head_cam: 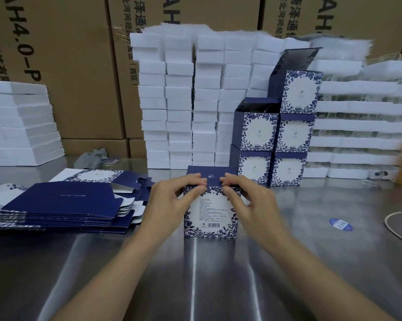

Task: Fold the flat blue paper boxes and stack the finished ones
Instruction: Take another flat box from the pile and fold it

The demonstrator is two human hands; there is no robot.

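Observation:
A folded blue-and-white floral box [210, 214] stands upright on the steel table in the middle of the view, its printed label side facing me. My left hand [172, 200] grips its upper left corner and my right hand [250, 202] grips its upper right corner. The fingertips of both press on the dark blue lid flap [211, 176] at the top edge. A pile of flat blue box blanks [63, 202] lies to the left. Behind and to the right, several finished boxes [274, 140] are stacked in two columns, the top ones with lids open.
Tall stacks of white foam blocks [179, 107] stand behind the box, more foam at left [19, 121] and right [357, 126]. Brown cartons [75, 66] form the back wall. A blue sticker [340, 224] and a cord loop [401, 225] lie on the table at right.

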